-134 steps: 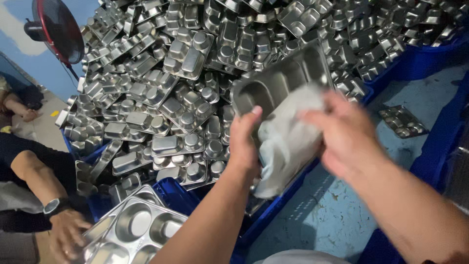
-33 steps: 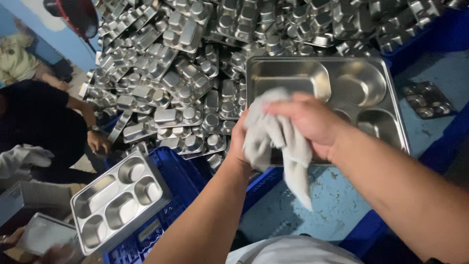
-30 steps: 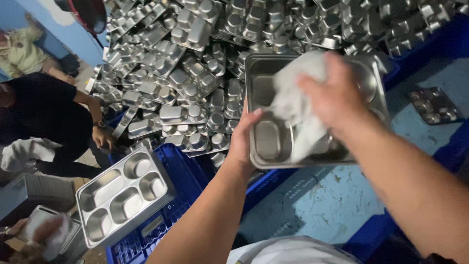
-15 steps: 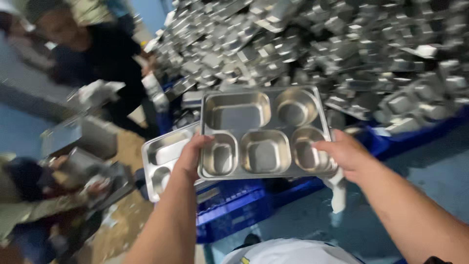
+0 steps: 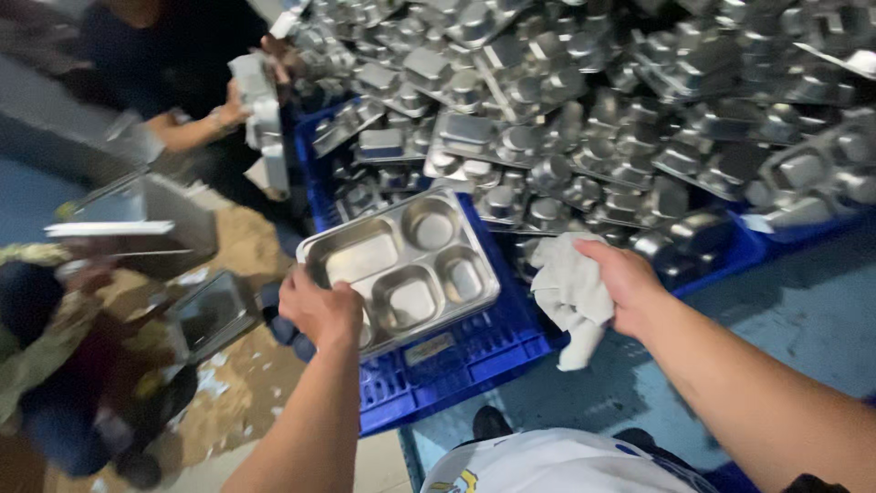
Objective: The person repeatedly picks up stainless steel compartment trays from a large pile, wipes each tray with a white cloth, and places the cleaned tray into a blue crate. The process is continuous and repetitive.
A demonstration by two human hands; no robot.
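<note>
My left hand (image 5: pixel 319 309) grips the near edge of a steel compartment tray (image 5: pixel 401 265), which lies face up over a blue plastic crate (image 5: pixel 447 356). My right hand (image 5: pixel 630 283) is off the tray, to its right, closed on a crumpled white cloth (image 5: pixel 570 292) that hangs below the fingers. Behind both hands a large heap of identical steel trays (image 5: pixel 620 110) fills the blue crates.
At the upper left another person's hands (image 5: pixel 233 105) hold a tray and a cloth. Metal trays and boxes (image 5: pixel 137 228) lie on the dirty floor at left, beside a seated person (image 5: pixel 46 338). Blue-grey floor (image 5: pixel 803 310) shows at the right.
The right hand let go of the tray and moved right with the cloth. The left hand lowered the tray onto the blue crate. The view swung further left.
</note>
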